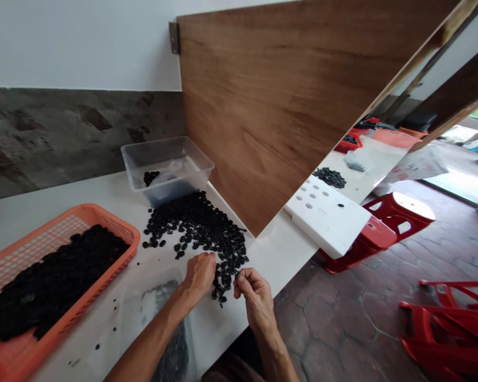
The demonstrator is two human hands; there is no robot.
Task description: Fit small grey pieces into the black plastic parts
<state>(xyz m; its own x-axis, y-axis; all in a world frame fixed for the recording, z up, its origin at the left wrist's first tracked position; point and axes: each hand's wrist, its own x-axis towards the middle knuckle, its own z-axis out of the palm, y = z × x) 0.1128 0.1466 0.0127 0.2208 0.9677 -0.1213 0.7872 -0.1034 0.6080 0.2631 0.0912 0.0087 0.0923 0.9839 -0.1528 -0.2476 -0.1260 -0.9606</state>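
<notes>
Many small black pieces point(199, 223) lie spread in a heap on the white table point(263, 260). My left hand point(201, 273) is at the heap's near left edge, its fingers curled together; what they hold, if anything, is hidden. To the right of the pieces, my right hand point(253, 292) pinches a small dark piece point(237, 275) between thumb and fingertips. Under my left forearm sits a clear plastic tub point(183, 339) with dark matter inside. An orange basket point(133, 239) on the left holds a large pile of black pieces point(63, 276).
Behind the heap stands a translucent bin point(167, 183) with black pieces and a bag. A wooden panel point(279, 95) slants above the table's right side. Beyond it are a white box with holes point(326, 215), another black pile point(330, 177) and red stools point(446, 334).
</notes>
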